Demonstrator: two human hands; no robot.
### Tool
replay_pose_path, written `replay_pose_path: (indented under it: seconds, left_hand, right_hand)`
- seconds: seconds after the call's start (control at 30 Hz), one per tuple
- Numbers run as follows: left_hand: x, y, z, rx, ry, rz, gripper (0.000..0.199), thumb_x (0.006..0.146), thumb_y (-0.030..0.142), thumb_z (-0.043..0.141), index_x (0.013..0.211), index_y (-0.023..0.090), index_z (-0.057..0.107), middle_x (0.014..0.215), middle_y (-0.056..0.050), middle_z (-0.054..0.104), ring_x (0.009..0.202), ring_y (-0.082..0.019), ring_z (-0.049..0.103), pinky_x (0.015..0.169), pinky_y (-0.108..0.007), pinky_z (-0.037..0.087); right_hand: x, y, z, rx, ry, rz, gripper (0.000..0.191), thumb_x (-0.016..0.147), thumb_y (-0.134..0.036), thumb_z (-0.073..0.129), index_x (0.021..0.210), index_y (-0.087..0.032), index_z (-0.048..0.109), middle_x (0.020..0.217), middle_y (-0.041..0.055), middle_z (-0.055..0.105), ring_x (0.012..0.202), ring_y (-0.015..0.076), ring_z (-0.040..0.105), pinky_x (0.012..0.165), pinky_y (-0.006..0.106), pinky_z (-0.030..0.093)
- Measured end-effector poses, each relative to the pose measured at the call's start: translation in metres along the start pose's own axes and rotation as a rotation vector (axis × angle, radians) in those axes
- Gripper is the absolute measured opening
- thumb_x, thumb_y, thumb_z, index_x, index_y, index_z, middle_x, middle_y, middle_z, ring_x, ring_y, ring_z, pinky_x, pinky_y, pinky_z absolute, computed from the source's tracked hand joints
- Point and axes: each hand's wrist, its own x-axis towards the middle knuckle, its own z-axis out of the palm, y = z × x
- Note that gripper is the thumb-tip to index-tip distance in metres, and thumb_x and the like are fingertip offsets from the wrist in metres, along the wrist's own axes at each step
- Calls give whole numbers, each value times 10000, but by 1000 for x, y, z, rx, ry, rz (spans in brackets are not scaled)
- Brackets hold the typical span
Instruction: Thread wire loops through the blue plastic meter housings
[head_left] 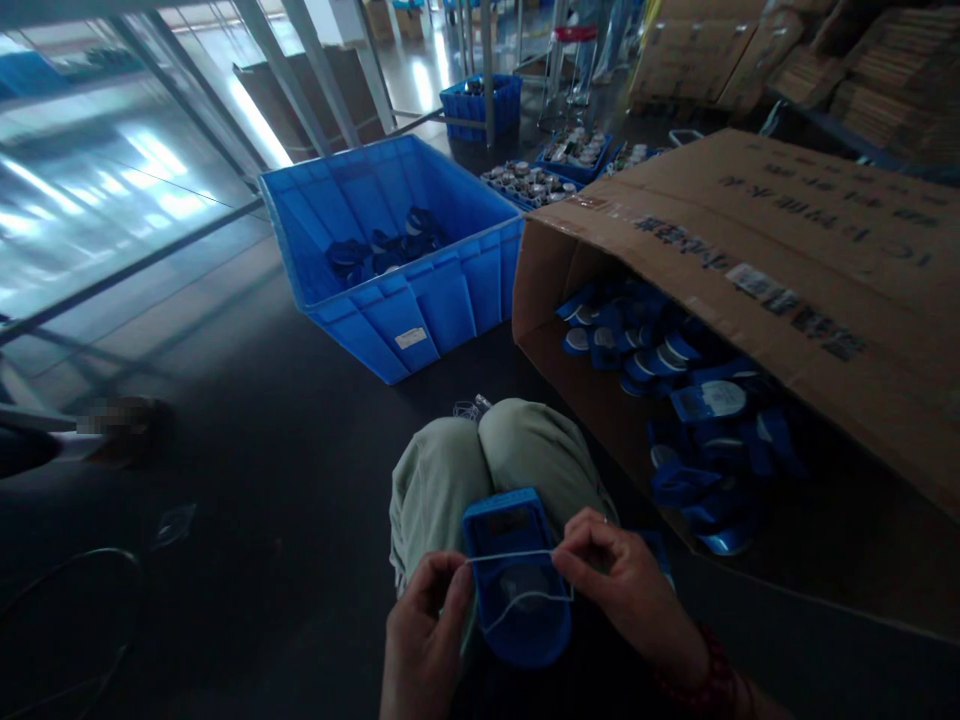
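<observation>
On my lap rests a blue plastic housing (525, 640), with a rectangular recess at its far end and a rounded near end. A thin white cord (510, 555) is stretched across it between my two hands, and a slack loop of it hangs over the round part. My left hand (427, 630) pinches the cord at the housing's left side. At the right side, my right hand (615, 580) pinches the cord between thumb and fingers. Part of another blue piece shows behind my right hand.
A large blue crate (450, 310) with blue parts inside stands ahead. To the right, a cardboard box (787, 240) lies on its side, holding many blue housings (709, 400). Metal frame legs run along the left, and a person's foot (124, 430) is at far left.
</observation>
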Motion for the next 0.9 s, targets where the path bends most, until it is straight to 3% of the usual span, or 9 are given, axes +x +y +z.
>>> replay_pose_path:
  seconds: [0.2, 0.4, 0.6, 0.67, 0.77, 0.83, 0.9]
  left_hand:
    - [23, 5, 4, -15, 109, -34, 338, 747, 516, 642, 760, 178, 650, 678, -10, 645, 654, -175, 574, 592, -257, 440]
    - [32, -4, 16, 71, 163, 7, 341, 756, 527, 628, 808, 190, 632, 716, -15, 668, 687, -198, 624, 637, -290, 473]
    - [34, 0, 21, 70, 206, 2, 333, 751, 521, 631, 787, 191, 611, 695, -16, 659, 669, -200, 625, 625, -297, 480]
    - [30, 5, 17, 51, 182, 8, 321, 756, 505, 635, 790, 187, 611, 701, -16, 655, 668, -191, 616, 630, -291, 476]
    - [23, 14, 6, -17, 40, 1, 287, 762, 469, 648, 764, 184, 619, 675, -3, 629, 640, -165, 581, 603, -263, 460]
    - [21, 18, 1, -27, -57, -12, 267, 758, 445, 661, 731, 181, 628, 651, 2, 614, 620, -153, 558, 580, -248, 447]
    - [23, 17, -2, 0, -82, -6, 257, 761, 434, 657, 726, 180, 637, 649, -2, 619, 621, -153, 557, 583, -252, 446]
  right_hand:
    - [20, 0, 9, -37, 36, 108, 301, 817, -459, 620, 704, -182, 592, 651, -11, 554, 615, 131, 509, 592, 257, 392]
    - [27, 5, 18, -128, 161, 46, 280, 838, -452, 604, 734, -192, 596, 648, -11, 597, 612, 133, 553, 587, 243, 415]
    - [25, 4, 20, -186, 187, 34, 251, 841, -413, 603, 727, -193, 561, 633, -24, 564, 585, 119, 527, 566, 235, 403]
    - [20, 1, 18, -155, 165, 61, 248, 837, -408, 607, 727, -193, 549, 633, -28, 555, 587, 115, 520, 564, 234, 400]
    - [10, -4, 13, 39, 37, 146, 245, 818, -409, 634, 743, -193, 548, 642, -29, 585, 603, 112, 549, 567, 223, 419]
    - [7, -6, 10, 171, -62, 214, 213, 815, -394, 645, 855, -193, 585, 648, -24, 644, 618, 120, 597, 594, 226, 450]
    - [6, -5, 10, 199, -96, 258, 296, 821, -380, 647, 1050, -200, 592, 684, -11, 708, 639, 137, 640, 632, 246, 477]
